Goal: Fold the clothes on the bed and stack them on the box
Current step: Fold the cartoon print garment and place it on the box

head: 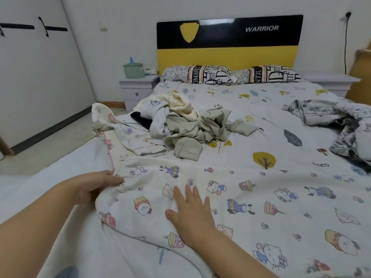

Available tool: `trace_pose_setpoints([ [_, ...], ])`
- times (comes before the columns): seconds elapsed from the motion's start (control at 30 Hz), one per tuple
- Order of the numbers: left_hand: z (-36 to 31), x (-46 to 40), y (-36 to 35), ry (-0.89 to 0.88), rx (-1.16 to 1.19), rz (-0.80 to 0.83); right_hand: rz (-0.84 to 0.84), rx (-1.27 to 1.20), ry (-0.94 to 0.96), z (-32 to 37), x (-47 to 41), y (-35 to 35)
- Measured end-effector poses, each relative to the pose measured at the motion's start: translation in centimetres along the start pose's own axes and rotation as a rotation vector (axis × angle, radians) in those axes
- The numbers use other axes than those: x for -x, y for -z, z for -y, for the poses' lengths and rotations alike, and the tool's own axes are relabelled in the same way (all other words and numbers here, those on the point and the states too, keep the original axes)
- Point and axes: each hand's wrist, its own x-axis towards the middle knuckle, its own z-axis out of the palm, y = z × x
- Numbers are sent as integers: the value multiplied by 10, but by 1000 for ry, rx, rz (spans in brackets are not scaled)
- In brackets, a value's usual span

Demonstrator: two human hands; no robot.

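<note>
I have the cartoon-print garment (230, 189) spread across the near part of the bed (281, 109), directly in front of me. My left hand (94, 187) grips its left edge, fingers (115, 178) curled round a bunched fold by the pink trim. My right hand (190, 213) lies flat on the cloth, fingers (188, 194) straight and spread, holding nothing.

Step in hand, as I judge it: flattening this garment before the first fold.

Procedure:
1. Keep the left hand anchored at the edge to hold tension.
2. Sweep the right palm outward, away from the anchor, to push wrinkles toward the free side. Press lightly; thin cotton of this kind will likely drag and re-bunch under heavy pressure.
3. Check that the upper part of the garment, which runs toward the pile of unfolded clothes (180, 125), lies free of the pile before folding. One sleeve or panel appears to touch it.
4. Fold only once the seams lie straight.

The pile sits mid-bed, well apart from my hands. A crumpled grey-patterned blanket (341, 125) lies at the right edge. The box is not in view, so I cannot tell where the stack goes.
</note>
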Motion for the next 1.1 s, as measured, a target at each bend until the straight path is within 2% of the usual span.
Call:
trace_pose_setpoints([
  [0.07,-4,4,-2,-24,52,81,106,42,17,1,-2,-1],
  [0.13,-11,7,-8,-89,96,122,75,-74,2,2,-3,6],
  [0.27,-35,22,-32,-181,179,254,-120,-588,32,10,4,34],
  [0.37,-48,37,-62,-250,219,353,-115,-970,-9,13,14,51],
  [0.47,-62,55,-97,-385,188,335,-6,-1289,-114,10,22,73],
  [0.53,-66,63,-122,-498,103,312,-25,-1419,-158,-2,22,83],
  [0.63,-66,72,-160,-689,-99,259,-144,-1484,-274,-29,22,93],
  [0.7,-59,68,-178,-802,-199,213,-138,-1572,-361,-49,28,95],
  [0.73,-55,64,-184,-882,-273,110,-103,-1631,-393,-58,32,95],
  [0.8,-50,52,-192,-976,-552,-221,-73,-1716,-445,-72,39,92],
  [0.83,-45,43,-193,-961,-679,-336,-80,-1715,-483,-79,40,89],
  [0.87,-41,32,-195,-843,-764,-376,-84,-1706,-517,-84,40,85],
  [0.93,-34,15,-198,-546,-877,-302,-97,-1635,-557,-90,38,81],
  [0.97,-30,7,-201,-473,-922,-219,-131,-1560,-556,-91,37,79],
  [1.03,-25,-2,-207,-498,-960,-72,-204,-1346,-534,-93,34,74],
  [1.1,-25,-6,-212,-582,-946,-75,-244,-1025,-500,-91,33,68],
])
